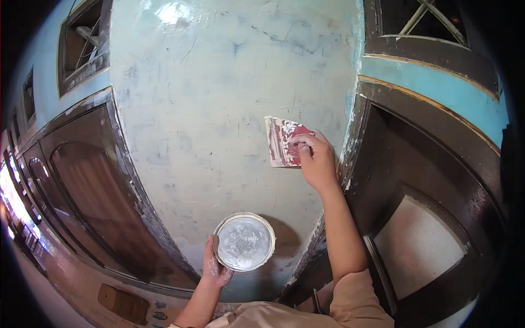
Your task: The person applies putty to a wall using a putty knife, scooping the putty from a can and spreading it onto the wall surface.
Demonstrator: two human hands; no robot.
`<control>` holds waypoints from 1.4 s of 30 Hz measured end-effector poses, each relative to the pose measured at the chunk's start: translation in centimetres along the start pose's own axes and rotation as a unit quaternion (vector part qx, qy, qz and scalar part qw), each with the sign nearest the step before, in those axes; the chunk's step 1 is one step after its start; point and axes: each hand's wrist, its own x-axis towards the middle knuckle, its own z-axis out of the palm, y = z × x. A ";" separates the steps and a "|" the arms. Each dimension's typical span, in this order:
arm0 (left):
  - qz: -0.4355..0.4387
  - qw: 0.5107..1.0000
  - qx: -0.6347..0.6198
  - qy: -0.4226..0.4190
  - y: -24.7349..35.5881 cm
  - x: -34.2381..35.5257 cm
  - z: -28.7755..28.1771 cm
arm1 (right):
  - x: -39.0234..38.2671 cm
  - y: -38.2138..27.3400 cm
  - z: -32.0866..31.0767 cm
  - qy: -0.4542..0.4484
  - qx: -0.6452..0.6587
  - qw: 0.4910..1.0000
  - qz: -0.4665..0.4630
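A red scraper [278,143] smeared with white paste is held in my right hand [315,159], its fingers bent over it, in front of the patchy off-white wall [224,98]; I cannot tell whether the blade touches the wall. Lower down, my left hand [213,261], dusted with white, grips the side of a round white-rimmed container [244,241] with a mottled grey surface facing up.
Dark wooden doors with scuffed frames stand left [82,186] and right [415,158], beneath dark window openings [426,19] in pale blue walls. A brown stool-like object [121,303] is on the floor at lower left.
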 end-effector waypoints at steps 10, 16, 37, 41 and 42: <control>-0.008 1.000 0.021 -0.005 -0.4 0.4 0.8 | -1.4 -0.4 -0.6 -0.038 -0.026 0.999 0.018; -0.009 1.000 0.020 -0.019 -0.7 0.2 1.1 | -3.1 2.4 -3.5 0.062 -0.007 0.997 0.044; -0.033 0.999 0.030 0.026 -3.2 0.4 0.8 | -0.7 2.2 -1.2 0.067 -0.028 0.997 -0.002; -0.024 0.999 0.013 0.017 -3.7 0.8 -0.3 | -4.7 4.3 -2.2 0.130 0.037 0.988 0.079; -0.027 0.999 0.012 0.022 -3.8 1.0 -0.4 | -4.9 3.5 -2.2 0.129 0.078 0.981 0.124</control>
